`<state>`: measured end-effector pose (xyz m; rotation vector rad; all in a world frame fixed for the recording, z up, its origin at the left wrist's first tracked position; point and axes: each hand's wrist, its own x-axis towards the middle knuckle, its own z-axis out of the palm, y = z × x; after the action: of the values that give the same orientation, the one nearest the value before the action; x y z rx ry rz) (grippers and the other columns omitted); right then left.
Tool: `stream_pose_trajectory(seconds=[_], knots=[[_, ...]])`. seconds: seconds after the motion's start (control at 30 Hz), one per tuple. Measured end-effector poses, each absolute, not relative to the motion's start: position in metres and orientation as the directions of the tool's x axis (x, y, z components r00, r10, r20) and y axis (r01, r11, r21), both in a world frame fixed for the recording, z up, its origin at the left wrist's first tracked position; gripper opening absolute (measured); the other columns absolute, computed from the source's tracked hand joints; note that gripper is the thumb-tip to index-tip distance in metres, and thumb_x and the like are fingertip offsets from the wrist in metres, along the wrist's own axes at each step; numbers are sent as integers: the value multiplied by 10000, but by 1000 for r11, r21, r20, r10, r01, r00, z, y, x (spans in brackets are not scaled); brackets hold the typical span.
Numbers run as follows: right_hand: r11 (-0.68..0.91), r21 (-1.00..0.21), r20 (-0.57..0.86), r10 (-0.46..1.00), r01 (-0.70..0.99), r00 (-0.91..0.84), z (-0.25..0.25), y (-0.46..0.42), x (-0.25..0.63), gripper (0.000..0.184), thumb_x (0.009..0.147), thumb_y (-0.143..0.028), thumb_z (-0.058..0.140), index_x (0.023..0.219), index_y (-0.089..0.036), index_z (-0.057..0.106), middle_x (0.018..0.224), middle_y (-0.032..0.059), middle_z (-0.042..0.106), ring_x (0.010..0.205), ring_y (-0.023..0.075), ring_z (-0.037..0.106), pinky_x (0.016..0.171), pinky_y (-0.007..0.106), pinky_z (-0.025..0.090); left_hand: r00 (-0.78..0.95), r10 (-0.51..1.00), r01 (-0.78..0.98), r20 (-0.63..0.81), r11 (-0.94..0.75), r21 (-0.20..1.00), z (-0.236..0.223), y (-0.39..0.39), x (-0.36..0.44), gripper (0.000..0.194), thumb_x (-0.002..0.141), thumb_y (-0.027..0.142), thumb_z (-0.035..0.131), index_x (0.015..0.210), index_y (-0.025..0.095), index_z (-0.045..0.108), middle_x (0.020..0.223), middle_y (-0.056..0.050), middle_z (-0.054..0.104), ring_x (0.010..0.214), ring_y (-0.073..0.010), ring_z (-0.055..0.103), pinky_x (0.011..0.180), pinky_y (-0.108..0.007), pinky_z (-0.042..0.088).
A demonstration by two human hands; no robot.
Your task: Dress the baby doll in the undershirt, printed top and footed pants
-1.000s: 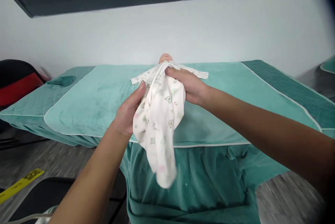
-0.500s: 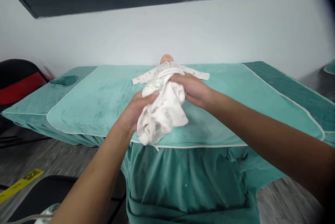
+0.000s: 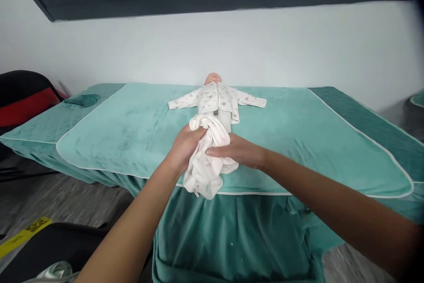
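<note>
A baby doll point(image 3: 217, 97) in a white printed top lies on its back on the light green towel point(image 3: 132, 128), head toward the wall. Both my hands grip a bunched white printed baby garment point(image 3: 205, 170) just below the doll's body, near the towel's front edge. My left hand point(image 3: 185, 146) clutches its left side with the fingers wrapped in. My right hand point(image 3: 236, 150) pinches the right side, fingers pressed into the cloth. Part of the garment hangs over the edge.
The towel covers a table draped in darker green cloth point(image 3: 238, 234). A folded green cloth point(image 3: 82, 99) lies at the far left. A black and red chair point(image 3: 23, 97) stands left, a white wall and a dark window frame behind.
The garment was held up and hanging in front of me; my hands have bunched it together and lowered it to the towel below the doll, which now shows in full.
</note>
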<state>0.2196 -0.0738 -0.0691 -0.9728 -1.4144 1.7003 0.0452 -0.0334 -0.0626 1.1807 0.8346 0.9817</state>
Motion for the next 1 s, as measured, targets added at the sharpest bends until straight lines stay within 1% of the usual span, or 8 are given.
stream_pose_trajectory(seconds=[0.17,0.3,0.37,0.47,0.57,0.73,0.87,1.0], knots=[[-49,-999,-48,997,17,54,-127,-68,240,446,809,-452,729,1175,-196,715,1199,71,746,1121,276,667,975,415,511,336,942,150,-17,-35,988,-92,-26,61,209,820,232,588,984,152,690,981,-65,759,921,-227,682,821,-322,528],[7,-978,62,965,210,254,-170,-53,258,292,817,-381,623,1031,-208,721,1108,66,759,1067,277,664,965,422,504,394,919,572,33,-273,774,-105,-12,84,189,817,188,571,955,149,694,1079,-143,746,1055,-286,668,955,-388,489],[-4,-951,89,954,310,285,-181,-47,261,269,827,-359,560,1005,-221,708,1094,71,749,1042,280,654,953,432,494,417,909,666,-18,-292,687,-105,-7,94,168,805,184,601,936,169,704,1076,-152,750,1075,-301,671,951,-386,486],[12,-928,121,955,372,270,-186,-41,262,272,839,-344,525,1022,-229,691,1113,91,728,1033,296,636,962,456,467,430,900,676,-66,-273,684,-100,-3,101,143,795,202,632,906,189,721,1049,-142,764,1059,-313,682,920,-382,500],[68,-917,165,962,393,219,-187,-38,263,271,840,-351,552,1053,-230,668,1147,104,708,1085,305,621,996,458,451,487,869,571,-90,-239,785,-95,-1,99,158,801,255,646,912,201,745,1075,-106,773,1063,-311,684,924,-386,513],[228,-957,253,958,179,133,-184,-32,276,284,795,-381,678,1038,-260,593,1116,74,687,1113,286,601,1018,417,452,627,750,223,-211,87,971,-86,4,81,284,772,315,708,1024,196,766,1071,-65,777,1009,-266,702,870,-357,548],[238,-969,246,959,69,142,-179,-24,288,337,687,-302,795,949,-290,584,1020,50,687,1026,281,591,971,379,461,746,600,247,-289,153,957,-80,14,68,296,724,248,761,1012,183,777,1002,-68,775,938,-242,705,766,-320,551],[198,-979,191,974,-44,124,-177,-21,292,357,658,-275,839,942,-294,623,1016,31,706,1012,270,610,947,370,479,757,568,268,-323,182,946,-78,23,70,368,726,289,780,1079,184,762,1034,-79,769,992,-261,701,817,-349,553]])
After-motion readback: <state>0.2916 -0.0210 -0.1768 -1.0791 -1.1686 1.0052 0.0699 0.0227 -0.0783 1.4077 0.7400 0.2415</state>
